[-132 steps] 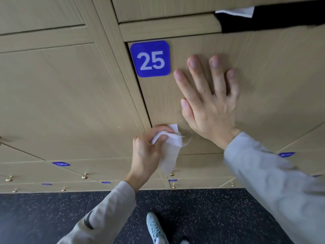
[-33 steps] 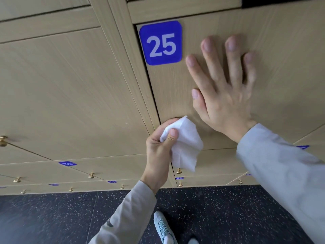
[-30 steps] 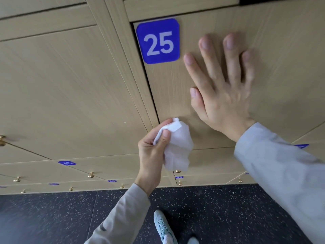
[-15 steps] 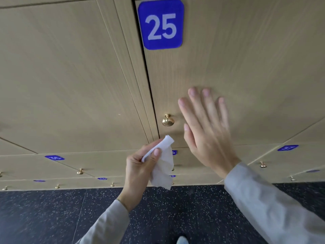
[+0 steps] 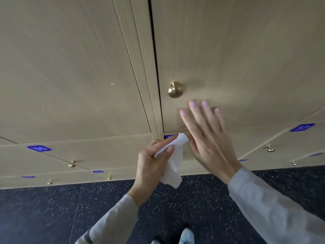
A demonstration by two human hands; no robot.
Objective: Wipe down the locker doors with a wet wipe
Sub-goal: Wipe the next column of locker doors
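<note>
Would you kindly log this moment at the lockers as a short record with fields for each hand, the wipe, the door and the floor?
left hand: pinches the wet wipe, held near the door's lower left corner
right hand: open, fingers straight, by the locker door; contact unclear
knob: brass knob above the right fingertips
wipe: white, crumpled, hanging below the thumb
floor: dark speckled floor

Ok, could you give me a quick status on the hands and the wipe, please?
Left hand pinching wet wipe. Right hand open, fingers straight, at locker door below brass knob. Nothing in the way.
</note>
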